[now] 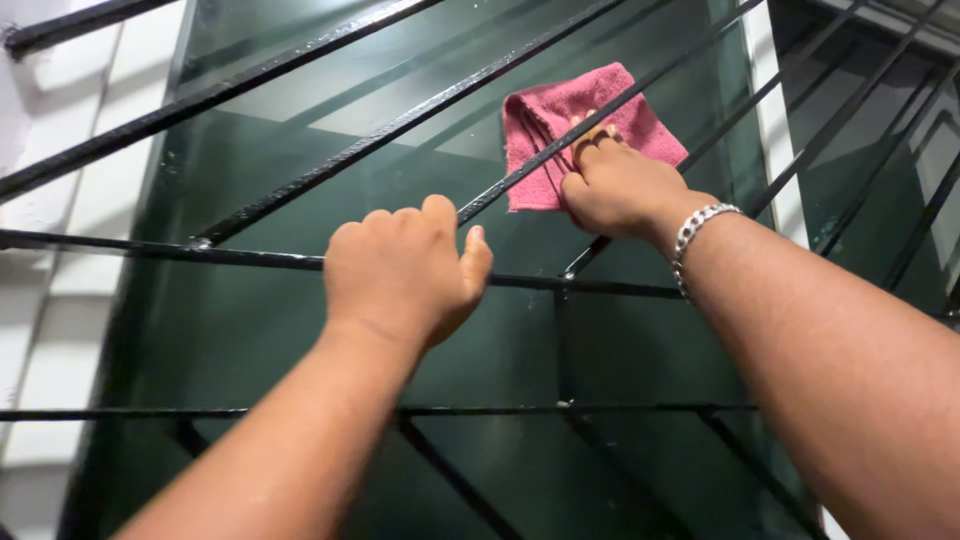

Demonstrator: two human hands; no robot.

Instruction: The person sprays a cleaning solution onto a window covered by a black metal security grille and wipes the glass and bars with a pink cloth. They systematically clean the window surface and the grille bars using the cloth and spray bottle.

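Fingers (590, 140) of the right hand (620, 185) press a pink cloth (560, 115) flat against dark window glass (300, 330); the left hand (400, 270) is curled around a black grille bar (150, 250).

Light: we see dim, even light; pale reflections on the glass (300, 90) above our left hand (400, 270).
Sharpness: our forearms blur slightly.
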